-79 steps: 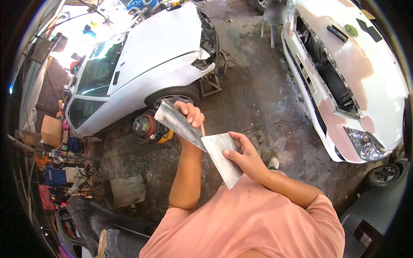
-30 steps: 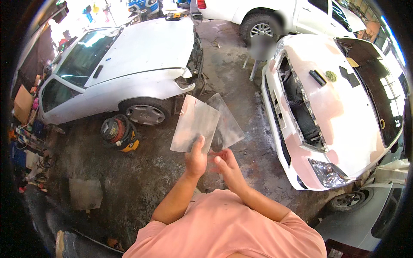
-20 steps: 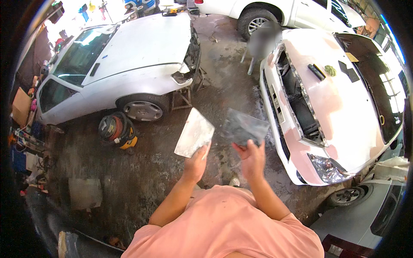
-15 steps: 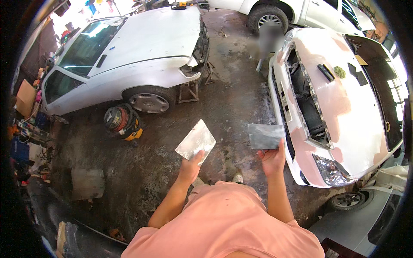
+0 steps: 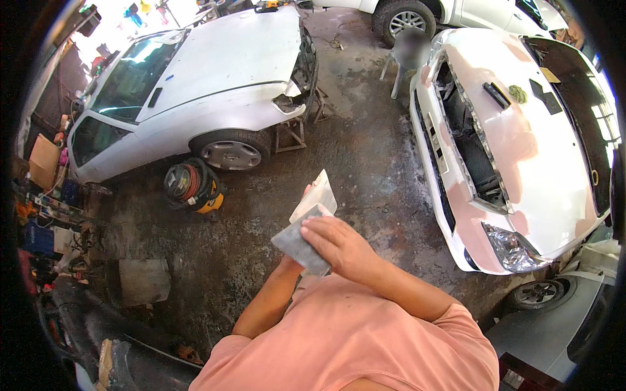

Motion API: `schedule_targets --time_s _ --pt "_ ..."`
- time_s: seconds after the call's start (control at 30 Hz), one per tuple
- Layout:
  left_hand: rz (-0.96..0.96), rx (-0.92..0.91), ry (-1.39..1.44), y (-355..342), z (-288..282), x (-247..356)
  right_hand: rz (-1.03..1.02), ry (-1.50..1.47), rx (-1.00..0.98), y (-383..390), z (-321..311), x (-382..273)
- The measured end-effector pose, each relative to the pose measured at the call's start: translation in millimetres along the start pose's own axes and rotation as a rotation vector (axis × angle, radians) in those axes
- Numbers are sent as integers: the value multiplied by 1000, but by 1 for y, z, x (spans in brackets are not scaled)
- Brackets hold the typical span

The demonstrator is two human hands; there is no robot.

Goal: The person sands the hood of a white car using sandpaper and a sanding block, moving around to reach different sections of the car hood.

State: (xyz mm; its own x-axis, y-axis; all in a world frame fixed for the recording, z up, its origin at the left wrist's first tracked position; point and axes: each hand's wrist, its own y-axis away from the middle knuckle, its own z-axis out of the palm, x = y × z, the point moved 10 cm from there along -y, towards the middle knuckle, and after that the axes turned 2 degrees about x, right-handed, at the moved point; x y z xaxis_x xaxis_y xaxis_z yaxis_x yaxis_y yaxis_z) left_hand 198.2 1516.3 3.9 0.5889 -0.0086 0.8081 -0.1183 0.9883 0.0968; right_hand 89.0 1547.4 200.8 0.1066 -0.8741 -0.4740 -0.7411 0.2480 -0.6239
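Observation:
My left hand (image 5: 290, 263) holds a pale, flat, smudged board (image 5: 315, 197) in front of my torso. Most of that hand is hidden, but its fingertips show at the board's far left edge. Across the board's near part lies a flat grey rectangular spreader (image 5: 302, 240), smeared with lighter grey. My right hand (image 5: 342, 244) grips the spreader from its right side, fingers laid over its top face. The two flat pieces overlap; whether they touch cannot be made out.
A white car (image 5: 222, 62) without its front end stands at left, near a black and yellow shop vacuum (image 5: 195, 186). On the right is a white car body (image 5: 521, 150) with pink patches, a black block (image 5: 495, 95) on its hood. A stool (image 5: 396, 77) stands farther back.
My right hand has swung left with the grey spreader, from beside the right-hand car to over the pale board. The board has tilted up more steeply in my left hand.

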Motion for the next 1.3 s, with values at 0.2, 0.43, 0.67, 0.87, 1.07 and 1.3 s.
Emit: schedule_targets --time_s 0.2,0.43,0.67,0.87,1.07,1.3 --pt "253 88 -460 55 78 60 295 -4 124 28 -3 84" --pt "113 201 -226 47 67 61 219 -13 136 19 -6 62" --pt "39 197 -161 45 57 54 127 7 152 20 0 46" --pt "79 123 -371 41 56 63 80 -43 99 13 5 32" --pt "63 49 -466 34 58 68 116 -14 176 24 6 62" --pt "109 75 -414 39 55 67 321 -153 208 23 5 87"
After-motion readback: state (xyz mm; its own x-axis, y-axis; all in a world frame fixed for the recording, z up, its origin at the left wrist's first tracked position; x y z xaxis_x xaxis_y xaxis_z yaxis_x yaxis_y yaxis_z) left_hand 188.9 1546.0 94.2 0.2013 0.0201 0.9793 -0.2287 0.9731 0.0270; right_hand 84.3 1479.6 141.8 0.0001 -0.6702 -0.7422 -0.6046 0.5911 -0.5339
